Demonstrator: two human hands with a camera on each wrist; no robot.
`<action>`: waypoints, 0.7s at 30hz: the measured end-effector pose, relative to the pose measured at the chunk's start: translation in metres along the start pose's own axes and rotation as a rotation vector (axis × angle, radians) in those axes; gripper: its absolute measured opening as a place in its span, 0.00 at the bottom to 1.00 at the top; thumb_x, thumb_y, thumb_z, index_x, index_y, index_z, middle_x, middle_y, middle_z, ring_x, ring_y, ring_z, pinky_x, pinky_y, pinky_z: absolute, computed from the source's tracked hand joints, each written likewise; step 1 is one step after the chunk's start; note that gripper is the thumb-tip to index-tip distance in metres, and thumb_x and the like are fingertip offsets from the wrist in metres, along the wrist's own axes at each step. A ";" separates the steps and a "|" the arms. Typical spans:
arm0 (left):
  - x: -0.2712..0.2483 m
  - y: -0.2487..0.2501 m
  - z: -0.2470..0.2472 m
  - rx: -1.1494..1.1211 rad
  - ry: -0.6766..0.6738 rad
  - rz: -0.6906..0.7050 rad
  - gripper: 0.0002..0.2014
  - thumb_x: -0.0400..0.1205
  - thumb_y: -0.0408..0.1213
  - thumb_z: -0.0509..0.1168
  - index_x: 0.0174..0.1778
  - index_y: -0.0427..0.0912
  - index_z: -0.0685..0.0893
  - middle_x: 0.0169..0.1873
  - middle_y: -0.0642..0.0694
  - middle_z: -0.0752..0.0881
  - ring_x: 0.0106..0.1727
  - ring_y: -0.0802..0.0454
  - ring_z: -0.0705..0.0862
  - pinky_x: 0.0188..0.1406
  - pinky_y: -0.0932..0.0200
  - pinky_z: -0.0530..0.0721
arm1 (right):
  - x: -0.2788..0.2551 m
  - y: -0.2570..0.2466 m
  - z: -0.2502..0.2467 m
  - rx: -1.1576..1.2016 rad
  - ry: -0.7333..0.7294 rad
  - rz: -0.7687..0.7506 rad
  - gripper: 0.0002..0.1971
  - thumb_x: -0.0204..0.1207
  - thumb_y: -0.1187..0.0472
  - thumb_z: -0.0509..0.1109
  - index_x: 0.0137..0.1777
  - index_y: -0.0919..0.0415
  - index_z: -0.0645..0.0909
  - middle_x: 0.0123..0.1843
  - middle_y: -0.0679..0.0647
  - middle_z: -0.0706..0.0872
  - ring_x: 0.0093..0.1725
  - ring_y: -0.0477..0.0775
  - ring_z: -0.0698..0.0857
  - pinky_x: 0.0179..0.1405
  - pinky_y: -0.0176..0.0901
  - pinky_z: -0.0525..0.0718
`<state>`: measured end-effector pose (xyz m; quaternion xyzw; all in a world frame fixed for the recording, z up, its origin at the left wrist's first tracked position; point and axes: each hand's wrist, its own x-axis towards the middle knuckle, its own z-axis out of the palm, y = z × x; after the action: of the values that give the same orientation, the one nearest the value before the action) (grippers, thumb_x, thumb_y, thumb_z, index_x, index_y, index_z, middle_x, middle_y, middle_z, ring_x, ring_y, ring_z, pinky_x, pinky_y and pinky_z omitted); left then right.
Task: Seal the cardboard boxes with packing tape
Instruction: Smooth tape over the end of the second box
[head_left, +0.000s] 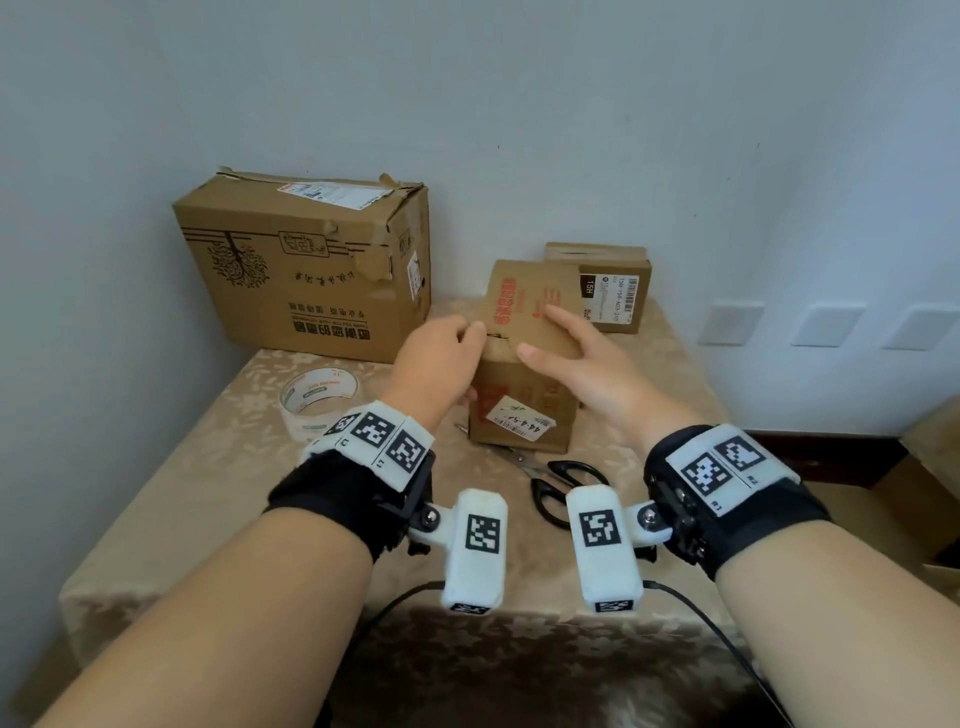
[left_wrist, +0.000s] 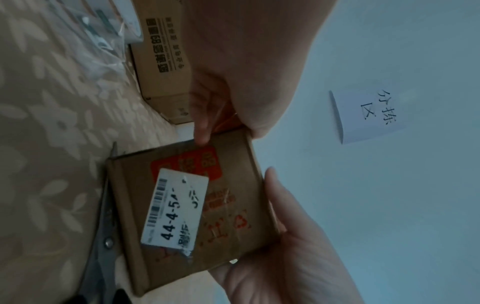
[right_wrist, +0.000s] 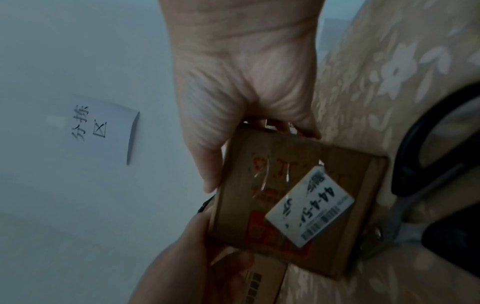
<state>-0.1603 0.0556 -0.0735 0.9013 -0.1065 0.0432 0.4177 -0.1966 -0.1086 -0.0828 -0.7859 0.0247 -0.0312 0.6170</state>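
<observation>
A small cardboard box (head_left: 524, 410) with a white "44-4-5" label stands mid-table; its label also shows in the wrist views (left_wrist: 182, 205) (right_wrist: 298, 195). Its top flap (head_left: 514, 306) is tilted, and no tape shows on the seam. My left hand (head_left: 441, 358) grips the box's top left edge, fingers curled on top and thumb on the front (left_wrist: 202, 127). My right hand (head_left: 587, 364) lies on the top right, index finger straight across the flap, thumb along the front top edge (right_wrist: 207, 174). A clear tape roll (head_left: 319, 397) lies to the left, untouched.
Black-handled scissors (head_left: 556, 483) lie just in front of the small box. A large, torn cardboard box (head_left: 306, 270) stands at the back left by the wall. A smaller labelled box (head_left: 608, 286) sits behind at the right. The table (head_left: 208, 493) has a beige floral cloth.
</observation>
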 end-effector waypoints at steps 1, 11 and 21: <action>0.001 -0.001 -0.001 0.043 0.021 0.012 0.18 0.87 0.45 0.53 0.49 0.35 0.82 0.36 0.40 0.87 0.33 0.45 0.88 0.37 0.49 0.88 | 0.000 0.001 0.001 -0.049 -0.005 -0.027 0.40 0.70 0.50 0.78 0.81 0.46 0.64 0.77 0.47 0.71 0.72 0.50 0.74 0.70 0.50 0.77; 0.006 0.003 -0.003 0.092 0.010 0.156 0.14 0.85 0.41 0.61 0.64 0.44 0.83 0.57 0.48 0.84 0.53 0.50 0.85 0.59 0.50 0.83 | 0.010 0.009 -0.006 -0.527 0.171 -0.225 0.23 0.79 0.62 0.70 0.74 0.52 0.76 0.76 0.57 0.72 0.76 0.57 0.69 0.76 0.48 0.65; 0.011 0.015 -0.003 0.416 -0.127 0.197 0.19 0.87 0.41 0.51 0.72 0.50 0.78 0.64 0.40 0.74 0.65 0.41 0.75 0.65 0.49 0.76 | 0.006 -0.005 0.001 -0.775 0.124 -0.254 0.20 0.83 0.62 0.62 0.74 0.48 0.75 0.79 0.51 0.69 0.78 0.59 0.60 0.77 0.49 0.57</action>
<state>-0.1532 0.0469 -0.0585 0.9542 -0.2087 0.0480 0.2090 -0.1903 -0.1074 -0.0780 -0.9536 -0.0255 -0.1427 0.2640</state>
